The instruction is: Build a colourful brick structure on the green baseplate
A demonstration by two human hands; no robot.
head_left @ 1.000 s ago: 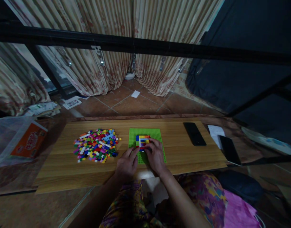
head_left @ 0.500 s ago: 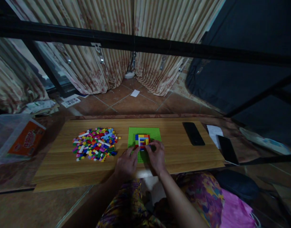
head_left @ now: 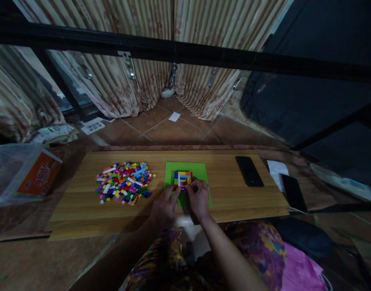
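A small build of toy bricks in blue, yellow, orange, red and white rests on a green studded baseplate. My left hand has its fingertips pressed against the near left corner of the build. At the near right side, my right hand is curled, with thumb and forefinger closed at the build's front edge. The fingers partly cover that front edge, so any single brick between them is too small to make out. To the left lies a loose pile of mixed toy bricks.
The wooden board carries a black phone at the right. Past its right end are a second dark phone and white paper. A clear plastic bin with an orange pack stands at the left.
The whole view has shifted slightly to one side. Both hands stay at the near edge of the brick build, with hardly any change in their grip.
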